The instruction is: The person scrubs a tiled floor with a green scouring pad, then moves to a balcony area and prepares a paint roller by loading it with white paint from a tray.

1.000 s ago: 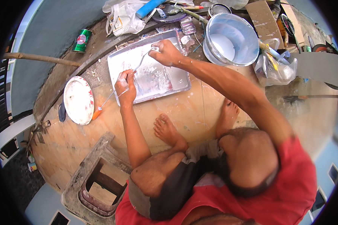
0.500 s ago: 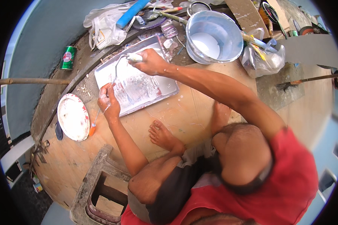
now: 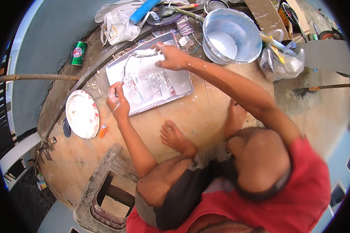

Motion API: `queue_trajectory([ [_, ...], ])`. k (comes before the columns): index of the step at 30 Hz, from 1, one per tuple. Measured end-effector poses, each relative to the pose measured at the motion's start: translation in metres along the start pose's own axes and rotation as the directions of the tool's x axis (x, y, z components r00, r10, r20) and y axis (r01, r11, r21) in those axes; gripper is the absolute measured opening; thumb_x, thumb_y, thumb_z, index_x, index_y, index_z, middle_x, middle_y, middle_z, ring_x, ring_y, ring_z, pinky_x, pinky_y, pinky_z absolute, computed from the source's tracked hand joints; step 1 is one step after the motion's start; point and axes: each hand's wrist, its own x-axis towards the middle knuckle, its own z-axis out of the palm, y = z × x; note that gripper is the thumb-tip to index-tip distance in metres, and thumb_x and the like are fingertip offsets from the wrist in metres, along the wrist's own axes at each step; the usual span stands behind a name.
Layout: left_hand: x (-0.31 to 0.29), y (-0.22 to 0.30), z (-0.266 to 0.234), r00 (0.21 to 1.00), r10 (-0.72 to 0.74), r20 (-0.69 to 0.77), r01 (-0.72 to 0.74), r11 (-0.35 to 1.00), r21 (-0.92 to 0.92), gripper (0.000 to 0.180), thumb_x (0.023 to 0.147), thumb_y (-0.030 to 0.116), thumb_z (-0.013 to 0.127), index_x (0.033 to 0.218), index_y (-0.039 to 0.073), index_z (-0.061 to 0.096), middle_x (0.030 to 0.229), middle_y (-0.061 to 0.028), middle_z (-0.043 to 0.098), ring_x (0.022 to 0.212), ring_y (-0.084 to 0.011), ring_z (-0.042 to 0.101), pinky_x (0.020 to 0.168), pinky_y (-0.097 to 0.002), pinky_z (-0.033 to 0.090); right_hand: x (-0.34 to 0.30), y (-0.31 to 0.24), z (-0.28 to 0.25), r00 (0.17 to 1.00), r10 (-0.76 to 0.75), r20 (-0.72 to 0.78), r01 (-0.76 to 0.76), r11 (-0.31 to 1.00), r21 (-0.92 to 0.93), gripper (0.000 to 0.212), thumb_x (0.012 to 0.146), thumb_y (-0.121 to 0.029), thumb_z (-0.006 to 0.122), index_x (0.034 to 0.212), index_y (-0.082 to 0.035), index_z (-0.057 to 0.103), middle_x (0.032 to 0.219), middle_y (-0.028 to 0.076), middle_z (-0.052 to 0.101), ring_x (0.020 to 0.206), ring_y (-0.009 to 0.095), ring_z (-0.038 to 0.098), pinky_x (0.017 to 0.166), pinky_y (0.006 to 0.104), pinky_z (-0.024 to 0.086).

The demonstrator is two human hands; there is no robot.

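Note:
A small paint roller, white with wet paint, hangs over the paint tray. My left hand is closed around its bent wire frame, and the orange-tipped handle sticks out below that hand. My right hand is beside the free end of the roller sleeve, fingers apart. Whether a fingertip still touches the sleeve, I cannot tell. White paint coats the tray, with reddish and grey streaks on its ribbed slope. Spots of paint show on both my hands.
Left of the tray lies a paint-smeared round lid, with a green can beyond it. A bucket of white paint stands at the back right, near a plastic bag. A worn stool is at lower left.
My right hand has loosened its grip on the roller sleeve and moved to its right end, fingers spreading. My left hand keeps the wire frame. The whole view has shifted slightly.

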Motion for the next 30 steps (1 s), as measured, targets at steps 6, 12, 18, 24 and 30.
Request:
queue_trajectory([
  [6,0.009,0.022,0.005,0.999,-0.002,0.04,-0.002,0.997,0.081,0.028,0.11,0.023,0.06,0.107,-0.002,0.073,0.099,-0.013,0.079,0.087,-0.0215,0.071,0.081,-0.0355,0.054,-0.019,0.024,-0.015,0.947,0.241,-0.211,-0.251,0.968,-0.019,0.054,0.093,-0.02,0.069,0.141,0.004,0.06,0.129,0.03,0.071,0.117,0.044,0.07,0.106,0.0484,0.054],
  [12,0.018,0.0,-0.011,0.976,-0.026,0.217,-0.037,0.959,0.282,0.029,0.11,0.023,0.057,0.103,0.001,0.073,0.098,-0.0181,0.078,0.09,-0.0349,0.074,0.082,-0.0435,0.055,-0.069,-0.008,0.006,0.824,0.556,-0.11,-0.566,0.818,-0.106,0.065,0.096,-0.031,0.072,0.143,0.008,0.053,0.121,0.038,0.069,0.119,0.048,0.068,0.107,0.0526,0.052],
  [18,0.028,-0.036,0.015,0.966,-0.032,0.255,-0.05,0.95,0.308,0.028,0.108,0.023,0.057,0.104,0.001,0.074,0.096,-0.0197,0.078,0.089,-0.0356,0.075,0.083,-0.0442,0.056,-0.11,0.044,0.017,0.843,0.538,-0.003,-0.53,0.831,-0.167,0.058,0.094,-0.029,0.069,0.135,0.01,0.057,0.115,0.037,0.071,0.113,0.051,0.069,0.104,0.052,0.053],
  [24,0.034,-0.008,-0.012,0.994,-0.064,0.087,0.044,0.975,0.216,0.029,0.109,0.024,0.058,0.107,0.0,0.075,0.091,-0.0135,0.079,0.08,-0.0231,0.071,0.077,-0.0382,0.054,-0.115,0.04,0.019,0.912,0.408,0.042,-0.409,0.912,0.018,0.033,0.092,-0.015,0.06,0.11,0.011,0.066,0.086,0.029,0.073,0.074,0.041,0.075,0.073,0.0501,0.061],
  [30,0.035,0.049,-0.07,1.0,-0.004,0.0,0.004,0.976,0.219,0.028,0.11,0.023,0.061,0.108,-0.001,0.076,0.094,-0.0076,0.078,0.08,-0.0136,0.063,0.073,-0.0313,0.051,-0.124,0.017,0.021,0.909,0.415,0.041,-0.412,0.877,0.248,0.025,0.093,-0.01,0.055,0.104,0.01,0.066,0.073,0.024,0.07,0.057,0.031,0.072,0.056,0.0439,0.059],
])
